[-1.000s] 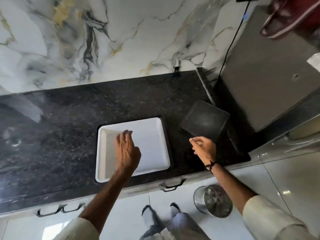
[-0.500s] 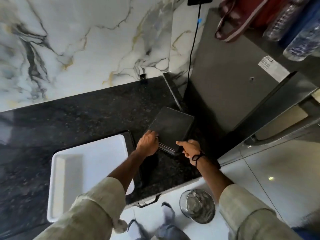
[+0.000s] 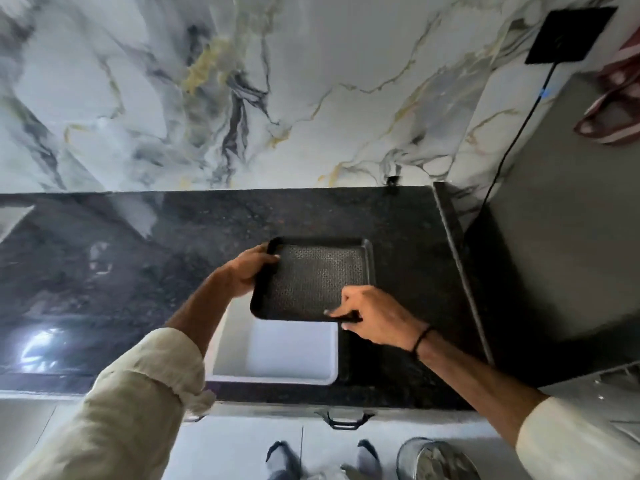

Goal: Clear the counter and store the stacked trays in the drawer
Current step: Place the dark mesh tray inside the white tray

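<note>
Your left hand (image 3: 247,271) and right hand (image 3: 372,315) grip the black tray (image 3: 311,280) at nine and five o'clock, above the white tray (image 3: 277,355). It looks stiff, light; keep those edge holds.

We saw soft, even daylight on the marble wall (image 3: 242,98), with a hard white glare patch on the dark counter (image 3: 41,348) at lower left. Motion blur smeared the wall's veins, worst toward the upper left. The wide lens bent the counter edge and stretched the sleeves (image 3: 138,410) at the frame's bottom corners.
</note>
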